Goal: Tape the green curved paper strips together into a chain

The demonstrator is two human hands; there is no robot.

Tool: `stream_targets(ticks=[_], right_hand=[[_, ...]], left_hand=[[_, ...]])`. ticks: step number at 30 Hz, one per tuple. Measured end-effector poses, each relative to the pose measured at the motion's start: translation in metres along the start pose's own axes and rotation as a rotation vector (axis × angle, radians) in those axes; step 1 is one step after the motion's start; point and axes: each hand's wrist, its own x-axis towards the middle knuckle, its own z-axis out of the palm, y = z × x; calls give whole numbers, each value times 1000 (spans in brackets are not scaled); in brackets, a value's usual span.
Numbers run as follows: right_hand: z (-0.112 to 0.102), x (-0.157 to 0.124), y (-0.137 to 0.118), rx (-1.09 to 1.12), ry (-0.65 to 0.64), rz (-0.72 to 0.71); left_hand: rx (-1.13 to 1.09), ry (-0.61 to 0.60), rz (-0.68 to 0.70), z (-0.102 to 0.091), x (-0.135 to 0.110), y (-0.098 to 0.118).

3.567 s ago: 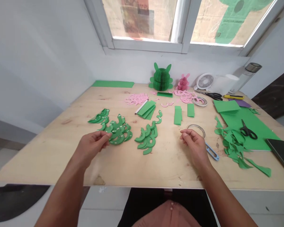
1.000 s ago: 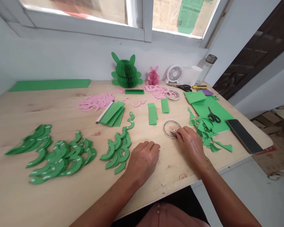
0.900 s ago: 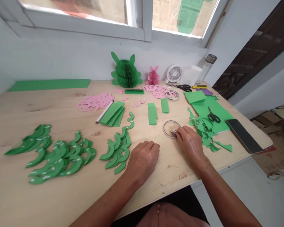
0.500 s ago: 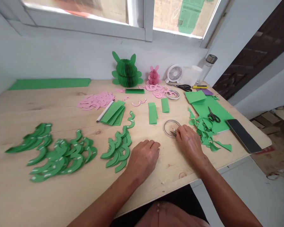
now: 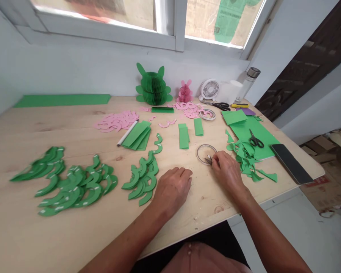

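My right hand (image 5: pixel 227 170) is closed on small metal snips (image 5: pixel 208 159), whose pointed blades show past the fingertips; the handles are hidden in the hand. The blades lie over the near right side of a thin roll of tape (image 5: pixel 198 153) flat on the table. My left hand (image 5: pixel 174 187) rests on the wood with its fingers curled down; what they hold, if anything, is hidden. Just left of it lies a heap of curved green paper pieces (image 5: pixel 143 174). Two more heaps of green curved pieces (image 5: pixel 81 185) with white strips on them spread farther left.
Folded green cards (image 5: pixel 183 136) and a white pen (image 5: pixel 127 133) lie mid-table. Pink paper cutouts (image 5: pixel 119 120), a green paper figure (image 5: pixel 153 89) and a small fan (image 5: pixel 210 89) are farther back. Rightward are green scraps (image 5: pixel 246 159), black scissors (image 5: pixel 255 139) and a phone (image 5: pixel 291 163).
The view has shifted slightly. Both hands keep nearly the same place, and the snips stay at the tape roll.
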Motion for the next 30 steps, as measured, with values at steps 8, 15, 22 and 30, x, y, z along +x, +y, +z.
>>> stream_targets(ticks=[8,15,22,30], right_hand=[[-6,-2,6,533,-43,227],[-23,-7,-13,1147,-259,379],[-21,-12,-39,1343,-379,411],[-12,-14,-50,1405,-429,376]], left_hand=[[-73,0,-23,1,0,-1],[-757,-1,-253,-6,3,-1],[-1345,-95,-433,-14,7,-2],[-1432,-74,-462,-13,8,-6]])
